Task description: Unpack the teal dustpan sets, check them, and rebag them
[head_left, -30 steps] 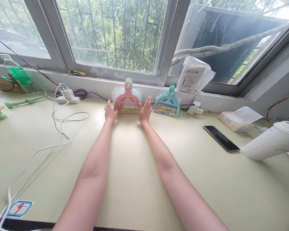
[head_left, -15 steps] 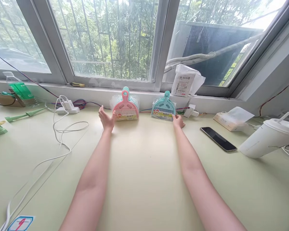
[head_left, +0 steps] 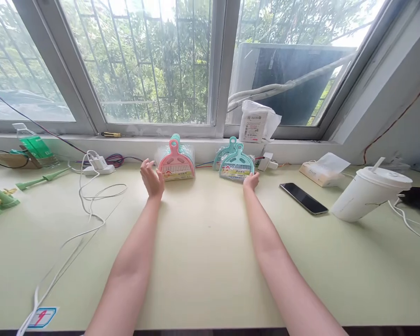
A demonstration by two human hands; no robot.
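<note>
"What's the right hand (head_left: 251, 180) doing on your feed?"

"I see it pinching the lower right corner of a teal, fan-shaped plastic dustpan-and-brush set (head_left: 237, 163) in clear wrap, at the back of the pale green tabletop (head_left: 210, 261), in front of 1 similar teal set (head_left: 227, 151)."

"Which way does it point?"

"Handle up toward the window (head_left: 154, 60), wide edge down; I read its long axis as roughly upright."

"And the left hand (head_left: 151, 178)?"

"Fingers spread, just beside the pink, fan-shaped plastic set (head_left: 177, 165). I can't tell whether they touch."
</note>
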